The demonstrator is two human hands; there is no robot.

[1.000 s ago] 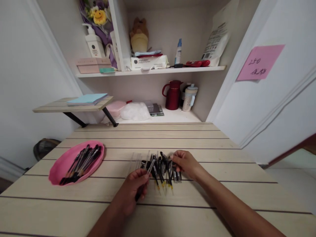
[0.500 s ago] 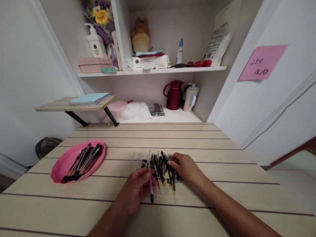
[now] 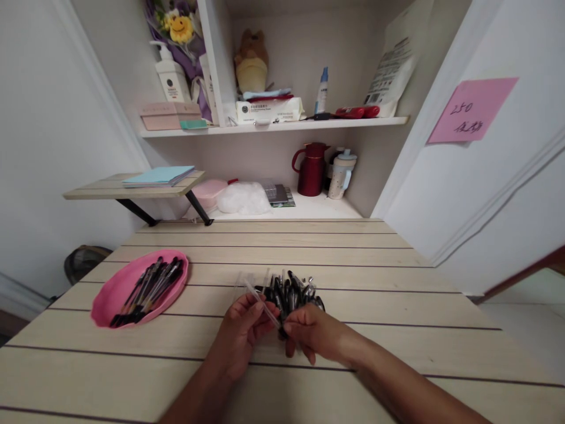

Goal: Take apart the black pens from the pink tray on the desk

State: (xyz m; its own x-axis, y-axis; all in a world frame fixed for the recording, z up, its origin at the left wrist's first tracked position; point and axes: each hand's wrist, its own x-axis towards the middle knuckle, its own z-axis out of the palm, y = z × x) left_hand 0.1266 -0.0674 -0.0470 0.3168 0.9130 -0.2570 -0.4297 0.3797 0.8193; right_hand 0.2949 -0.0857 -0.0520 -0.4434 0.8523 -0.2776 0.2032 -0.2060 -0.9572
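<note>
A clear pen barrel [image 3: 267,308] with a black end slants between my two hands. My left hand [image 3: 242,330] is closed around its middle, thumb on top. The fingers of my right hand [image 3: 318,333] are pinched at the black lower end; whether a smaller part is also between them is hidden. Just beyond both hands lies a pile of black pen parts [image 3: 289,288], with clear tubes [image 3: 242,284] at its left side. Over to the left, a pink scalloped dish [image 3: 105,297] holds several black-and-clear pens [image 3: 154,290].
A slatted wooden tabletop [image 3: 375,371] runs under everything. At its back left stands a small raised shelf [image 3: 88,190] with blue paper [image 3: 159,176] on it. Behind are a red jug [image 3: 311,171], a lidded cup [image 3: 341,176] and a white plastic bag [image 3: 243,198].
My right hand has come from the far right of the pile toward me and left, meeting the barrel's black end. The barrel has tilted, its top leaning left.
</note>
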